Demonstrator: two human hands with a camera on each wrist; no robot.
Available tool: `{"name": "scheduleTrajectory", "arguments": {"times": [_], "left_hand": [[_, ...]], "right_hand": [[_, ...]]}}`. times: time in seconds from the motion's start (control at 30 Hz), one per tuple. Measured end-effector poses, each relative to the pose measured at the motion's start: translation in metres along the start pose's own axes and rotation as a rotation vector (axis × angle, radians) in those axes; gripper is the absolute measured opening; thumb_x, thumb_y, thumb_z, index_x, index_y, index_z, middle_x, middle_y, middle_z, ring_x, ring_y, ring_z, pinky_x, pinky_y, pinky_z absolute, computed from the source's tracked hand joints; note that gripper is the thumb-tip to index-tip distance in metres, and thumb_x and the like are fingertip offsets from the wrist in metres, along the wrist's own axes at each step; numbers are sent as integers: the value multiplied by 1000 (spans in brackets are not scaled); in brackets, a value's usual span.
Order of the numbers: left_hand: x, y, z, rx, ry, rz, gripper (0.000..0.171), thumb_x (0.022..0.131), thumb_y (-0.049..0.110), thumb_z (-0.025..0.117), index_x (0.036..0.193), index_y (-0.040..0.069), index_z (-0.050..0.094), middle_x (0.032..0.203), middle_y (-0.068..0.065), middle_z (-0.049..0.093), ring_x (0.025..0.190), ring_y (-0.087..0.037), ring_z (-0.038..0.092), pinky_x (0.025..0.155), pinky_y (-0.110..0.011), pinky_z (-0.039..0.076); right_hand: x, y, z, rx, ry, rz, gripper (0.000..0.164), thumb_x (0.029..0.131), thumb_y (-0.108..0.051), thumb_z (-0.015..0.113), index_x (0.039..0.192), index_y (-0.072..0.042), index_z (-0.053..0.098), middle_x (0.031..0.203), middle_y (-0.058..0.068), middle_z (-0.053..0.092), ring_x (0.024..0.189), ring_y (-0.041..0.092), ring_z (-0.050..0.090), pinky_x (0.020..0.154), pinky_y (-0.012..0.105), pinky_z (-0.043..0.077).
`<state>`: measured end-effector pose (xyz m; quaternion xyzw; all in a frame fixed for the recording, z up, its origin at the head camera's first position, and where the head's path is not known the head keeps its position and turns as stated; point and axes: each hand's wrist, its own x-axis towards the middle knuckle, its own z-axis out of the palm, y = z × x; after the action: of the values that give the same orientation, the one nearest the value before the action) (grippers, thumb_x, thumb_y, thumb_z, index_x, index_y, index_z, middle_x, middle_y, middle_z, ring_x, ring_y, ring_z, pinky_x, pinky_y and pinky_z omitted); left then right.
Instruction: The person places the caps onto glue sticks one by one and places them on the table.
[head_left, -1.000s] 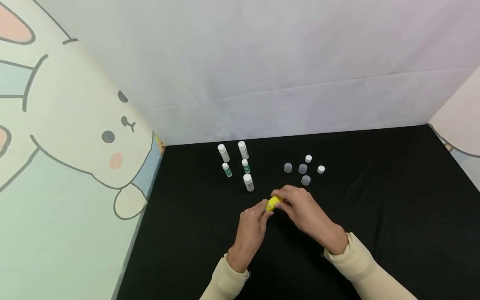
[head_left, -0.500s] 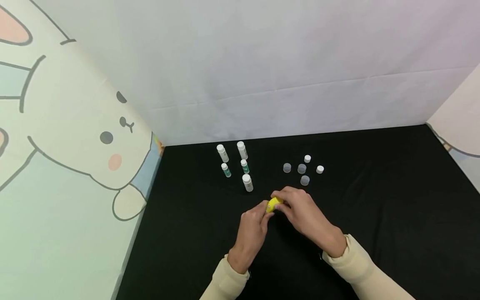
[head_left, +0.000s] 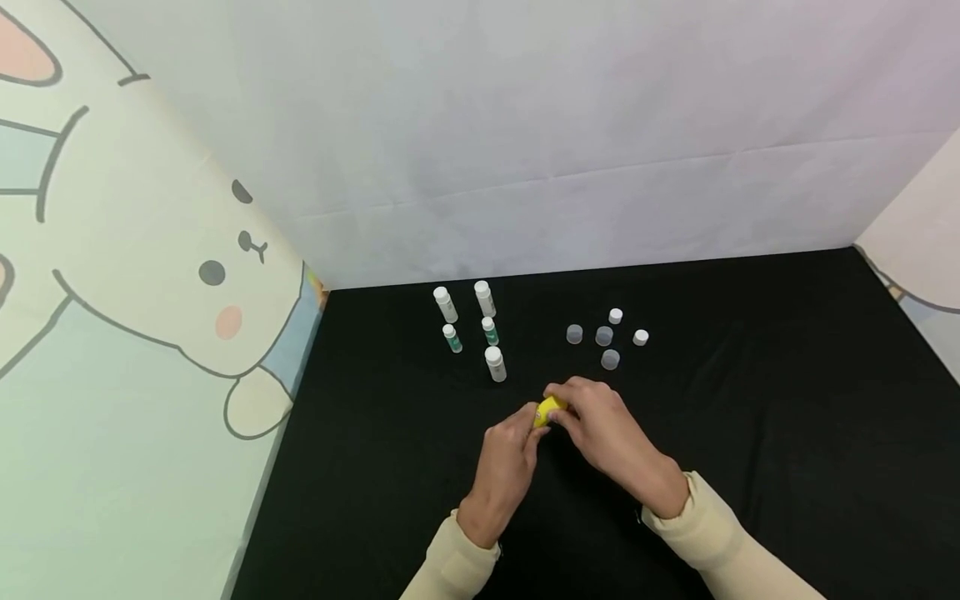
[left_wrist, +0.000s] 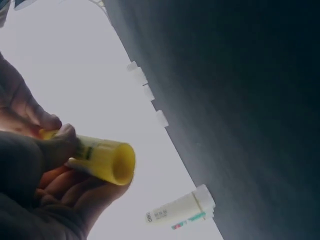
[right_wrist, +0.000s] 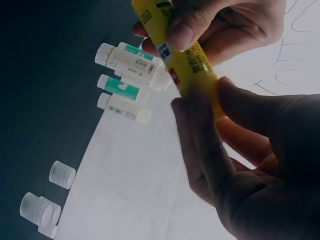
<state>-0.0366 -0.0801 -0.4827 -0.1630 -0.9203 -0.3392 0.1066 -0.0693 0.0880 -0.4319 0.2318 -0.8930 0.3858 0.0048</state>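
Note:
A yellow glue stick with dark print is held between both hands, above the black table. My left hand grips its lower left end, thumb across the label in the right wrist view. My right hand pinches the other end between thumb and fingers, and its fingertips cover part of the tube. The left wrist view shows a round, hollow-looking end of the yellow tube; how deep it is I cannot tell. Both hands hide much of the tube.
White glue sticks and green-labelled ones stand upright beyond the left hand. Farther right lie several translucent caps and two white caps. Black cloth covers the table, with a pale wall behind.
Both hands have shifted very slightly toward the near side, the glue stick staying between them. Their grips look the same, and the standing sticks and caps have not moved on the table.

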Motion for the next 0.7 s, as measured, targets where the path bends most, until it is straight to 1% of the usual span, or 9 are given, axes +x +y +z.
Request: {"name": "scheduleTrajectory", "arguments": {"times": [0.2, 0.33, 0.47, 0.57, 0.7], "left_hand": [[0, 2, 0, -1, 14, 19, 14, 96, 8, 76, 106, 6, 66, 101, -5, 75, 91, -14, 75, 77, -28, 62], [-1, 3, 1, 3, 25, 32, 14, 96, 9, 75, 106, 6, 66, 99, -4, 74, 88, -13, 74, 76, -26, 61], [-3, 3, 3, 5, 18, 29, 13, 96, 9, 75, 105, 7, 65, 97, -3, 74, 87, -11, 72, 75, -24, 60], [-4, 4, 3, 2, 13, 21, 13, 97, 9, 74, 107, 7, 67, 99, -4, 74, 89, -11, 73, 77, -25, 61], [-4, 4, 4, 3, 17, 31, 14, 97, 9, 74, 110, 7, 68, 102, -4, 75, 90, -12, 74, 77, -25, 61]], "right_hand": [[0, -2, 0, -4, -9, 20, 16, 91, 3, 79, 106, -4, 78, 89, 1, 69, 71, 4, 58, 62, 23, 52], [0, -4, 0, -9, -9, 32, 12, 92, 2, 79, 100, -6, 77, 85, -1, 66, 68, 4, 55, 60, 23, 50], [0, -5, 1, -6, -26, 52, 10, 93, 2, 78, 95, -8, 76, 80, -3, 61, 65, 4, 52, 58, 23, 48], [1, -5, 1, -6, -40, 64, 11, 94, 1, 77, 92, -9, 73, 76, -4, 59, 63, 5, 51, 57, 23, 47], [1, -5, 3, 1, -53, 79, 15, 95, 0, 76, 87, -11, 70, 73, -4, 57, 62, 7, 50, 56, 24, 46]]}}
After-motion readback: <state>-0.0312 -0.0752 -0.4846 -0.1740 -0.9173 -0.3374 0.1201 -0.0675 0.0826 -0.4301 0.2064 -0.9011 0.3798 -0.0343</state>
